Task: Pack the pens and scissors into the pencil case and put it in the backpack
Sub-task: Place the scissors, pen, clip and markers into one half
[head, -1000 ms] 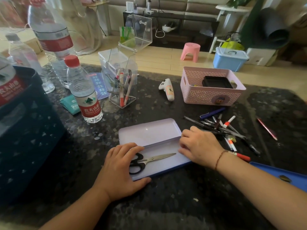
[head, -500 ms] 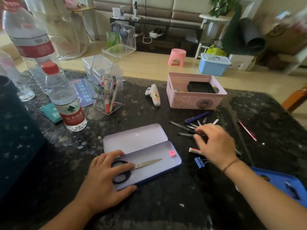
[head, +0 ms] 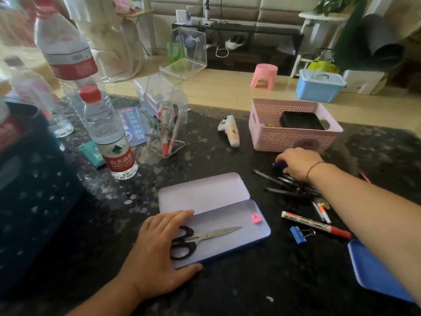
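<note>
An open lilac pencil case (head: 259, 226) lies flat on the dark stone table, lid folded back. Black-handled scissors (head: 200, 237) rest inside its tray beside a small pink tag. My left hand (head: 159, 249) lies flat on the case's left end, fingers touching the scissor handles. A loose pile of pens (head: 282, 183) sits to the right of the case. My right hand (head: 298, 163) reaches over the pile's far side, fingers curled around a dark blue pen (head: 278, 165). A red-capped white marker (head: 314, 224) lies nearer me. No backpack is recognisable.
A pink basket (head: 289, 140) stands just behind my right hand. Water bottles (head: 109, 135) and a clear pen holder (head: 166, 133) stand at the left, a dark crate (head: 34, 190) beyond them. A blue binder clip (head: 298, 233), white controller (head: 230, 131) and blue lid (head: 373, 272) also lie about.
My right hand left the case's right end and moved right and away, over the pens toward the pink basket. My left hand stayed on the case.
</note>
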`<state>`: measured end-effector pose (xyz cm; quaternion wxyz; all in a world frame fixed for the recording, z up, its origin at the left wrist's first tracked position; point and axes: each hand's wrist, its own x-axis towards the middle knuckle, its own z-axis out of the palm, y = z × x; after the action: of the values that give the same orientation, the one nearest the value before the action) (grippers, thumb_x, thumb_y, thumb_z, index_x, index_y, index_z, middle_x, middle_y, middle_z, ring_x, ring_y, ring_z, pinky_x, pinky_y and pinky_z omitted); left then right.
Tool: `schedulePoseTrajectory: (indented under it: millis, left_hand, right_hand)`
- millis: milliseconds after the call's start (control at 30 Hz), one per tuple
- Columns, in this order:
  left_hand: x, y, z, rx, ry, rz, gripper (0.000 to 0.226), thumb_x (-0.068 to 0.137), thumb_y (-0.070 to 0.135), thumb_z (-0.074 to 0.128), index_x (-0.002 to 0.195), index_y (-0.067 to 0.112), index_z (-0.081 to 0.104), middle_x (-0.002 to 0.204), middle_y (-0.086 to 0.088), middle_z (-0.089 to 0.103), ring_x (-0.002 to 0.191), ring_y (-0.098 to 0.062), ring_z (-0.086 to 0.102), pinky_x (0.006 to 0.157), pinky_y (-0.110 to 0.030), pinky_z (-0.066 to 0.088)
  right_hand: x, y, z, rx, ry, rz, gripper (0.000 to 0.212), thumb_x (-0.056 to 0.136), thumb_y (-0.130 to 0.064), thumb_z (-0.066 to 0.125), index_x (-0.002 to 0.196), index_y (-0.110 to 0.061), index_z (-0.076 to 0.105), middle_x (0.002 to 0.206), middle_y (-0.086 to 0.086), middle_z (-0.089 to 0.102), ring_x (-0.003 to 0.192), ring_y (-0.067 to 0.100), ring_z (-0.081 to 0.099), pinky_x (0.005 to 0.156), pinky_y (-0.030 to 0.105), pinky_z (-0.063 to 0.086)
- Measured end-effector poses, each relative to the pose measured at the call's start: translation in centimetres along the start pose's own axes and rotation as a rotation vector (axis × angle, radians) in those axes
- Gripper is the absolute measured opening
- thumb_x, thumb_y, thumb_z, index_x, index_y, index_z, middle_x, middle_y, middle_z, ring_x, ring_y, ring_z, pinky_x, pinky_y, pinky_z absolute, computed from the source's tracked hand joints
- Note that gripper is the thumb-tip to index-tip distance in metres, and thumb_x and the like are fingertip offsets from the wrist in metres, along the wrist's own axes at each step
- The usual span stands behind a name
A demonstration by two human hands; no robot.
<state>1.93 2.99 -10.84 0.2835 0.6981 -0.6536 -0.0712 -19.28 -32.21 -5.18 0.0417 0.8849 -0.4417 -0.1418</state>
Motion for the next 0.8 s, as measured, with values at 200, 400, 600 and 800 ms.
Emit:
schedulePoseTrajectory:
  millis: [200,400,600,800]
  left_hand:
    - [-0.1,-0.1,0.0,-0.005,0.009,0.002,0.093,0.059,0.070,0.072,0.138,0.041,0.032,0.132,0.019,0.048,0.123,-0.007,0.045,0.105,-0.041,0.036]
    - [-0.3,-0.2,0.0,-0.010,0.004,-0.006,0.096,0.060,0.070,0.072,0.140,0.043,0.028,0.133,0.019,0.047,0.124,-0.005,0.043,0.106,-0.041,0.035]
    - [-0.3,-0.1,0.0,-0.033,0.025,-0.014,0.099,0.058,0.074,0.070,0.139,0.048,0.020,0.130,0.017,0.048,0.121,-0.007,0.045,0.106,-0.040,0.037]
    - [-0.4,-0.3,0.2,-0.035,0.036,-0.008,0.096,0.057,0.073,0.071,0.138,0.042,0.030,0.130,0.020,0.048,0.122,-0.005,0.045,0.107,-0.036,0.033]
  right_hand:
    - [-1.3,-1.3,-2.3,0.184,0.367,-0.077,0.024,0.087,-0.021,0.064,0.110,-0.018,0.061,0.109,0.012,0.062,0.100,0.030,0.057,0.086,0.044,0.050]
    - [-13.1,-8.4,-5.9,1.587,0.563,-0.050,0.012,0.089,-0.006,0.062,0.095,-0.016,0.059,0.079,0.012,0.064,0.058,0.020,0.066,0.049,0.027,0.054]
    - [-15.6,-13.4,0.1,1.566,0.162,0.180,0.009,0.084,-0.017,0.070,0.086,-0.009,0.066,0.068,0.013,0.068,0.048,0.019,0.057,0.042,0.024,0.043]
    - [-14.3,-12.6,1.2,1.403,0.135,0.238,0.011,0.081,-0.025,0.074,0.083,-0.014,0.069,0.070,0.009,0.071,0.053,0.017,0.056,0.055,0.030,0.051]
